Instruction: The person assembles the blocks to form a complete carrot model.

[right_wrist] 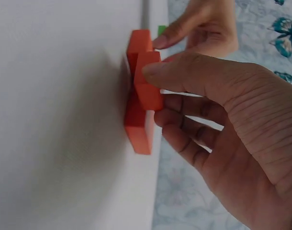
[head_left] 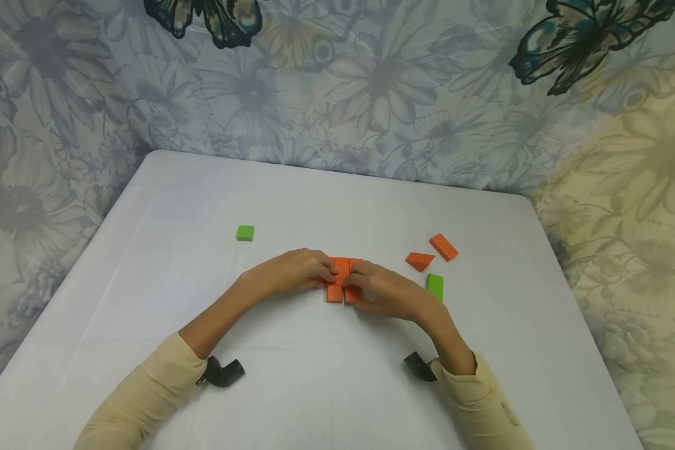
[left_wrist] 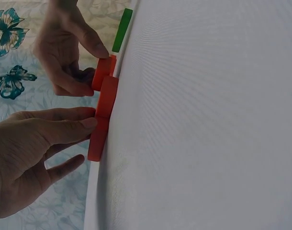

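Note:
Several orange blocks sit close together in rows at the middle of the table, with an orange block (head_left: 334, 294) at the front of the group. My left hand (head_left: 295, 272) is at the group's left side, and its thumb and fingertips hold an orange block (left_wrist: 98, 139). From the right, my right hand (head_left: 390, 290) pinches another orange block (right_wrist: 148, 81) between thumb and fingers. In the right wrist view this block is tilted and overlaps a lower orange block (right_wrist: 139, 124). My fingers hide parts of the group.
To the right on the white table (head_left: 315, 387) lie an orange triangular block (head_left: 419, 261), an orange rectangular block (head_left: 444, 247) and a green block (head_left: 435, 285). Another green block (head_left: 245, 233) lies farther back on the left. A flower-patterned cloth (head_left: 371, 94) hangs behind the table.

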### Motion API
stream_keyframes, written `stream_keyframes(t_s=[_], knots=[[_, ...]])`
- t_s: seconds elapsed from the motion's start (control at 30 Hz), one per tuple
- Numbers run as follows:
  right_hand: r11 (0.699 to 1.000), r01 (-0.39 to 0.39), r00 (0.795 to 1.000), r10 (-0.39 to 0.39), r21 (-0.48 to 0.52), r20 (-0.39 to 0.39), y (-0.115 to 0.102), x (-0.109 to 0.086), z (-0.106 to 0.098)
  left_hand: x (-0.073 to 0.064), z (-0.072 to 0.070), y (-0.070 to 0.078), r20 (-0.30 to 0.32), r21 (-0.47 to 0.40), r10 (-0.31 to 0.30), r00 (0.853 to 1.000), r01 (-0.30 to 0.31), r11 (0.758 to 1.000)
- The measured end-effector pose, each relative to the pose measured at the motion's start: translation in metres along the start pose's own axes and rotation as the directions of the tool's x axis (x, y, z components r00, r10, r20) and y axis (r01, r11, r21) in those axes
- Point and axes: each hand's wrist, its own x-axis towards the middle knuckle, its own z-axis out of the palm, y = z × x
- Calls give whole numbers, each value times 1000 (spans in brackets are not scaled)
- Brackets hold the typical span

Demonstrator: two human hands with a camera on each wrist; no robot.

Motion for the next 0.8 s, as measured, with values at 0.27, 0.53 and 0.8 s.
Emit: stream_keyframes(t_s=[0.27,0.53,0.8], knots=[[997,53,997,-55,-47,-45,3,5,9,-2,0,1,-4,6,-8,1000,8,1000],[995,55,997,-60,-85,-57,4,6,12,-2,0,1,-17,5,14,1000,-14,1000],[994,49,993,-59,-97,-105,1,1,3,-1,0,1,-10,2,19,1000,-19,1000]])
